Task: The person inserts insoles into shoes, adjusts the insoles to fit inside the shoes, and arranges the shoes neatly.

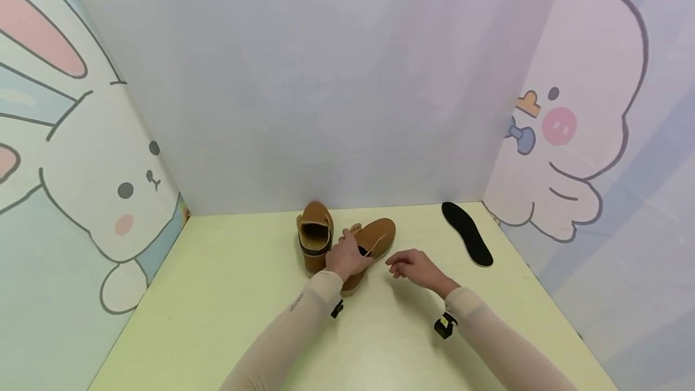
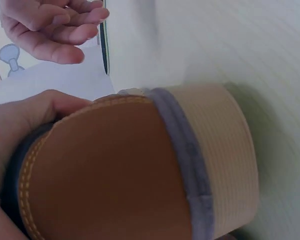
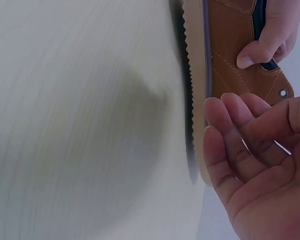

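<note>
My left hand [image 1: 346, 256] grips a brown lace-up shoe [image 1: 384, 233] at its opening. In the right wrist view its thumb [image 3: 250, 56] presses the outside of the shoe just under the dark collar lining. The brown heel [image 2: 110, 165] and ribbed pale sole [image 2: 217, 155] fill much of the left wrist view. My right hand [image 1: 417, 268] hovers to the right of this shoe with loosely curled fingers, holding nothing. A second brown shoe [image 1: 315, 212] stands just left of the gripped one, its toe toward the back wall.
A black insole [image 1: 468, 235] lies flat at the back right of the pale yellow table [image 1: 228, 294]. Behind the table hangs a plain pale cloth wall [image 1: 336, 89]. Side walls carry a rabbit drawing [image 1: 98, 186] and a chick drawing [image 1: 586, 77].
</note>
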Available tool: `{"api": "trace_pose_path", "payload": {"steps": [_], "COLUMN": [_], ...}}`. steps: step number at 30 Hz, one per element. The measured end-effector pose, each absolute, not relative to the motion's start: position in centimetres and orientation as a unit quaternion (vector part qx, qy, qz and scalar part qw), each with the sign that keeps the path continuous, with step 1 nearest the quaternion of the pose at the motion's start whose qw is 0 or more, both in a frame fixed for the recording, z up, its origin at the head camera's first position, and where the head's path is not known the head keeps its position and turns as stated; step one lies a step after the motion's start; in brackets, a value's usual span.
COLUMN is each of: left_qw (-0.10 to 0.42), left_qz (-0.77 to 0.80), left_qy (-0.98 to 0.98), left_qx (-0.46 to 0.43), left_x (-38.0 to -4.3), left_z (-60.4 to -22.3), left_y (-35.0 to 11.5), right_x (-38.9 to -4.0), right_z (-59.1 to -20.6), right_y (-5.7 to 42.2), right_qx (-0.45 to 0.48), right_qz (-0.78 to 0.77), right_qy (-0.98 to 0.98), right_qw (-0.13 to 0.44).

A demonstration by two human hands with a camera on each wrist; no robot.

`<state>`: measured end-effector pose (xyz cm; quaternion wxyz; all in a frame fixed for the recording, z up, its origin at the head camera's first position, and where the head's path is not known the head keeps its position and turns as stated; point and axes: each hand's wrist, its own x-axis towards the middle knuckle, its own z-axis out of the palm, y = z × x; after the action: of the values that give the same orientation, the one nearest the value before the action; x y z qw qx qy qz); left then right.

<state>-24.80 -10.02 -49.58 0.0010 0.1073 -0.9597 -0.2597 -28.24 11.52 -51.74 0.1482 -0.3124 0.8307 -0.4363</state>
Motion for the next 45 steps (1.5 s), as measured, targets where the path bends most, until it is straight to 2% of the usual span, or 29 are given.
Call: {"api": "trace_pose_path", "payload": {"steps": [5, 12, 19, 25, 34, 45], "left_qw": [0.025, 0.045, 0.074, 0.093, 0.106, 0.106], "left_qz": [-0.281, -0.304, -0.315, -0.315, -0.298, -0.296], "left_qy": [-0.954, -0.947, -0.940, -0.933, -0.927, -0.917], "left_qx": [0.100, 0.091, 0.108, 0.149, 0.201, 0.247], "left_x": [-24.5, -23.0, -21.8, -21.1, -19.6, -18.7], "left_z": [-48.0, -43.5, -39.2, -37.2, -37.7, -41.5], "left_y": [-10.1, -11.5, -14.9, -18.8, -23.9, -27.8], "right_x": [-28.4, -28.0, -28.2, -28.2, -28.1, -27.8], "right_z": [-51.8, -52.3, -52.9, -52.9, -53.4, -53.7], "right_y": [11.9, 11.9, 12.6, 12.8, 12.7, 12.5], "right_qx": [-0.316, -0.317, -0.306, -0.302, -0.302, -0.302], "right_qz": [-0.445, -0.456, -0.456, -0.455, -0.470, -0.470], "right_qy": [0.826, 0.817, 0.820, 0.822, 0.812, 0.812], "right_qw": [0.144, 0.156, 0.158, 0.161, 0.169, 0.168]}}
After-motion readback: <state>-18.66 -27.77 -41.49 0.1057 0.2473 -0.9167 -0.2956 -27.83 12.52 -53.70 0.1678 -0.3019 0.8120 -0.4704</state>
